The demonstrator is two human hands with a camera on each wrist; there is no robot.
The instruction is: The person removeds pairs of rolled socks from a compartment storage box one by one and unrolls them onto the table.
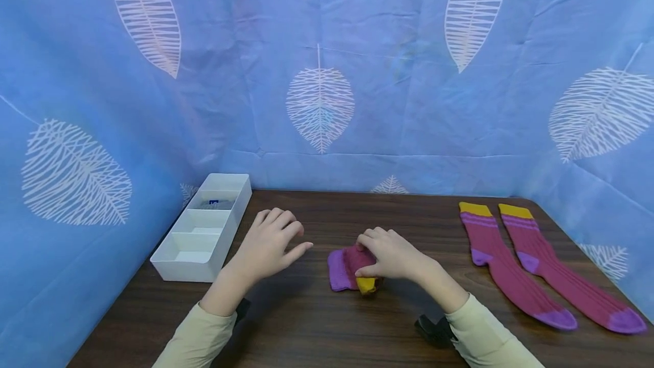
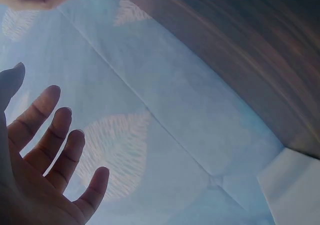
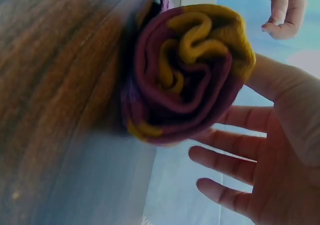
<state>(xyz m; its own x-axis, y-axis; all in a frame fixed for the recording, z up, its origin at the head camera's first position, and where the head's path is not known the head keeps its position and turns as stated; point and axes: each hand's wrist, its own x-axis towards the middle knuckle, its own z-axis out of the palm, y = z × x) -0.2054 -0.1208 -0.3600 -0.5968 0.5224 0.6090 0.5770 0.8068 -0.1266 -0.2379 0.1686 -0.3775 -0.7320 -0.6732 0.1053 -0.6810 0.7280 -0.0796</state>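
A rolled bundle of socks [image 1: 352, 261], maroon with purple and mustard parts, lies on the dark table in front of the person. My right hand [image 1: 390, 253] grips it from the right side, thumb at the near side and fingers over the far side. The right wrist view shows the end of the sock roll [image 3: 200, 47] as a spiral of maroon and mustard layers. To the left of the bundle, my left hand [image 1: 269, 241] is held above the table, holding nothing. Its fingers [image 2: 64, 152] are spread and slightly bent in the left wrist view.
Two matching maroon socks [image 1: 513, 274] with mustard cuffs and purple heels and toes lie flat, side by side, at the right. A white compartment tray [image 1: 176, 271] stands at the back left, with a small greyish item [image 1: 217, 204] in one compartment. Blue leaf-patterned cloth surrounds the table.
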